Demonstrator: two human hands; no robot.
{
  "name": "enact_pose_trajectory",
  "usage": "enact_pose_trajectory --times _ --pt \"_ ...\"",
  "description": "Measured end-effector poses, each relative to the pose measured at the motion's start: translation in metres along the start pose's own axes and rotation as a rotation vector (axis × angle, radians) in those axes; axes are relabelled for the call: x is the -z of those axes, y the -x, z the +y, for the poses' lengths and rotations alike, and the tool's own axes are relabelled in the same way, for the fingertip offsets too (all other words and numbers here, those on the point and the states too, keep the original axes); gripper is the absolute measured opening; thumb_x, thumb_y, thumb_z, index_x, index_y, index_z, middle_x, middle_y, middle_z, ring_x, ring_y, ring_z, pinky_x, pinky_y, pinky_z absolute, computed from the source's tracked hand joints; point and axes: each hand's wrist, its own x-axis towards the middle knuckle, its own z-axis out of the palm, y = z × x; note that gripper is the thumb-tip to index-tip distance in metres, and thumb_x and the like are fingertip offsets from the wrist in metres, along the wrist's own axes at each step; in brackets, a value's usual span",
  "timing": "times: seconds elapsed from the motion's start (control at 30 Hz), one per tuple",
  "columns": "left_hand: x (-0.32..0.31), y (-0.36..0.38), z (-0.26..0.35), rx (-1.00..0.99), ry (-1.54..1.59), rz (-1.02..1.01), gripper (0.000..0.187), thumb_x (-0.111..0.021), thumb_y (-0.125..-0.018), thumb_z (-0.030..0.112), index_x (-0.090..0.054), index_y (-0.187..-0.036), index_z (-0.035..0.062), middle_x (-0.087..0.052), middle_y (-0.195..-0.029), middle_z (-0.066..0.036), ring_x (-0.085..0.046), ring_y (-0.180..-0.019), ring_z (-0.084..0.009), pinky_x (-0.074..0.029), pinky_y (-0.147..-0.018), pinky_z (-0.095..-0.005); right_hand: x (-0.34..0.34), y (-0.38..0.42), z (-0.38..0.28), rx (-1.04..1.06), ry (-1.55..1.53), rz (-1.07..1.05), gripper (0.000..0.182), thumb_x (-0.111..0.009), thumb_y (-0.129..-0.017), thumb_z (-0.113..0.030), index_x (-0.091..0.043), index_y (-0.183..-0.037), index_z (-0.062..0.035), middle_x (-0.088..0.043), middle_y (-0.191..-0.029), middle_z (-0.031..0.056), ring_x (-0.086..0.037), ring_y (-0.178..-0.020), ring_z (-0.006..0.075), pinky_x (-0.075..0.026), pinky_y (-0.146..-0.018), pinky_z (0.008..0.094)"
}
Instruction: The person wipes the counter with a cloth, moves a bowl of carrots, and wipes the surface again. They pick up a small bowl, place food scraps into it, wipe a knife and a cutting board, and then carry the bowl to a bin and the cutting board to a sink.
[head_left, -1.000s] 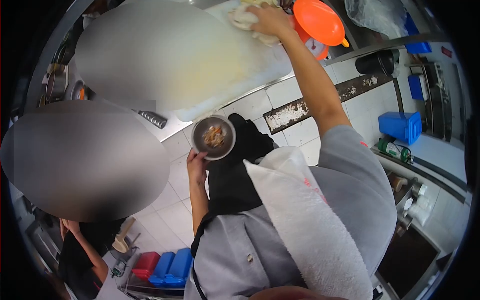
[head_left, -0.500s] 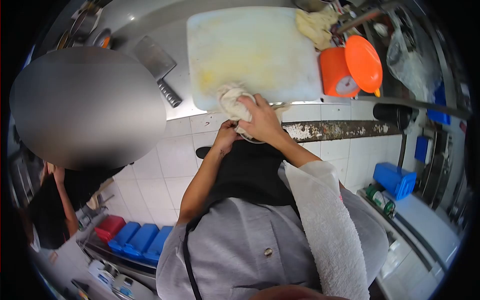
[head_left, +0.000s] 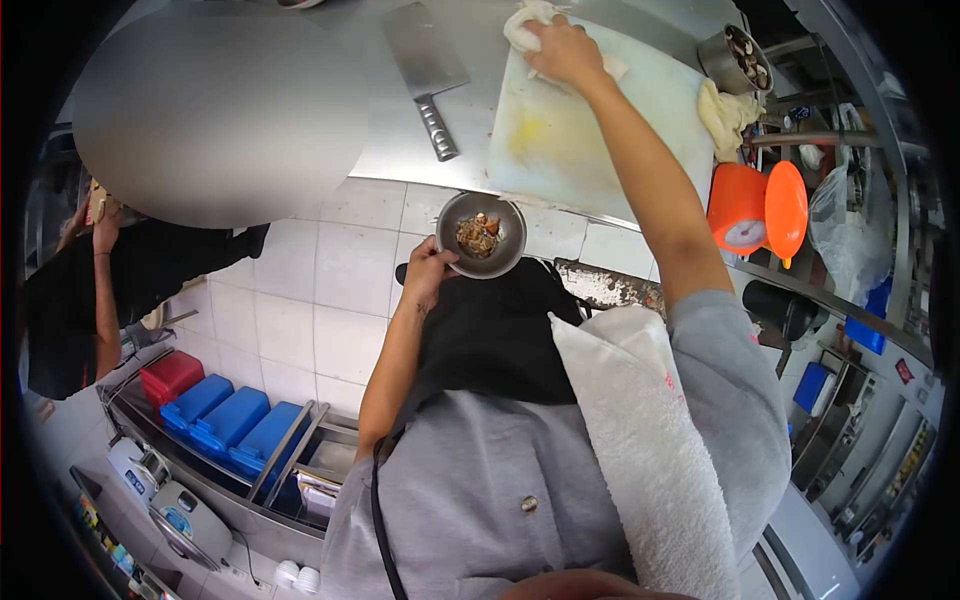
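Note:
My left hand (head_left: pixel 428 268) grips the rim of a small metal bowl (head_left: pixel 450 215), held just off the counter's front edge. Brown food scraps (head_left: pixel 479 236) lie in the bottom of the bowl. At the far side of a white cutting board (head_left: pixel 600 155), my right hand (head_left: pixel 566 52) is closed on a cream cloth (head_left: pixel 527 27) pressed against the board. Yellow stains mark the board's left part. To the left of it, a cleaver (head_left: pixel 428 75) rests flat on the steel counter (head_left: pixel 375 130).
An orange scale (head_left: pixel 735 215) and a crumpled cloth (head_left: pixel 728 118) sit right of the board, with a metal pot (head_left: pixel 735 60) behind. Another person (head_left: pixel 70 290) stands at left. Blue bins (head_left: pixel 230 420) and a red bin (head_left: pixel 178 378) line the lower left.
My right hand has moved the cloth from the board's near edge to its far left corner. The bowl, mostly hidden before, now shows in my left hand. The camera view has shifted.

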Motion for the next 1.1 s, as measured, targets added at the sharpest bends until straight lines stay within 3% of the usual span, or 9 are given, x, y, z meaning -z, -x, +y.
enact_pose_trajectory --times 0.1,0.2,0.37,0.53,0.6,0.8,0.87,1.0,1.1 --pt "0.009 -0.006 0.002 -0.007 -0.019 -0.027 0.013 -0.053 -0.078 -0.004 -0.057 -0.086 0.0046 -0.059 -0.081 -0.005 -0.059 -0.076 -0.0151 -0.054 -0.068 -0.0311 -0.026 -0.002 -0.029 0.044 0.213 -0.141 0.038 -0.061 -0.071 -0.018 -0.062 -0.108 -0.0109 -0.052 -0.123 0.0187 -0.052 -0.108 0.0378 -0.043 -0.089 0.0458" --pt "0.017 -0.017 0.006 0.0 -0.074 -0.105 0.012 -0.053 -0.078 -0.004 -0.057 -0.085 0.0041 -0.059 -0.081 -0.006 -0.06 -0.075 -0.0154 -0.054 -0.068 -0.0306 -0.046 -0.014 -0.042 0.133 0.437 -0.247 0.051 -0.07 -0.065 -0.032 -0.062 -0.111 -0.0127 -0.05 -0.126 0.0193 -0.051 -0.111 0.0373 -0.042 -0.089 0.0489" --pt "0.015 -0.025 0.021 -0.023 -0.069 -0.165 0.01 -0.053 -0.078 -0.004 -0.055 -0.083 0.0036 -0.058 -0.081 -0.007 -0.06 -0.074 -0.0158 -0.055 -0.066 -0.0297 -0.016 0.038 -0.101 0.385 0.576 -0.408 0.02 -0.065 -0.068 -0.015 -0.07 -0.085 -0.0041 -0.064 -0.096 0.0131 -0.063 -0.088 0.0248 -0.051 -0.076 0.0342" --pt "0.014 -0.028 0.025 -0.027 -0.129 -0.176 0.01 -0.054 -0.078 -0.004 -0.055 -0.084 0.0041 -0.058 -0.081 -0.006 -0.06 -0.074 -0.0162 -0.054 -0.066 -0.0294 -0.006 0.09 -0.145 0.566 0.484 -0.727 0.016 -0.066 -0.067 -0.014 -0.072 -0.08 -0.0068 -0.069 -0.08 0.0085 -0.067 -0.077 0.0231 -0.051 -0.061 0.0342" --pt "0.013 -0.027 0.021 -0.03 -0.139 -0.186 0.011 -0.053 -0.078 -0.003 -0.056 -0.086 0.0038 -0.059 -0.083 -0.006 -0.06 -0.075 -0.0163 -0.054 -0.066 -0.0298 0.005 0.114 -0.158 0.482 0.424 -0.826 0.021 -0.067 -0.066 -0.019 -0.071 -0.083 -0.0068 -0.065 -0.098 0.0137 -0.062 -0.092 0.025 -0.05 -0.077 0.035" --pt "0.0 -0.01 0.008 0.014 -0.157 -0.21 0.01 -0.057 -0.076 0.0 -0.057 -0.083 0.0058 -0.055 -0.078 -0.002 -0.057 -0.071 -0.0126 -0.052 -0.064 -0.0286 0.063 0.198 -0.099 0.156 -0.151 -0.55 0.039 -0.067 -0.065 -0.021 -0.066 -0.102 -0.0093 -0.055 -0.119 0.0136 -0.053 -0.109 0.0254 -0.046 -0.084 0.0362" --pt "-0.022 -0.007 0.01 0.042 -0.197 -0.267 0.01 -0.056 -0.076 -0.001 -0.056 -0.084 0.005 -0.056 -0.079 -0.002 -0.059 -0.073 -0.0132 -0.052 -0.065 -0.0283 0.064 0.248 -0.042 0.075 -0.308 -0.274 0.047 -0.068 -0.062 -0.018 -0.064 -0.108 -0.011 -0.062 -0.098 0.0134 -0.059 -0.093 0.0267 -0.047 -0.083 0.0374" --pt "-0.046 -0.023 -0.007 0.07 -0.335 -0.338 0.013 -0.053 -0.078 -0.002 -0.056 -0.09 0.004 -0.06 -0.082 -0.005 -0.061 -0.073 -0.014 -0.053 -0.065 -0.0279 0.095 0.347 0.046 -0.685 -0.801 0.08 0.05 -0.067 -0.064 -0.013 -0.062 -0.113 -0.0085 -0.061 -0.107 0.0173 -0.06 -0.097 0.0299 -0.046 -0.088 0.0367" --pt "-0.08 -0.028 -0.004 0.133 -0.442 -0.42 0.009 -0.055 -0.076 -0.001 -0.055 -0.084 0.004 -0.054 -0.079 -0.004 -0.059 -0.073 -0.0143 -0.052 -0.064 -0.0283 0.085 0.377 0.103 -0.978 -0.768 0.339 0.047 -0.067 -0.066 -0.015 -0.062 -0.112 -0.0108 -0.06 -0.105 0.0187 -0.06 -0.095 0.0308 -0.049 -0.083 0.0397"
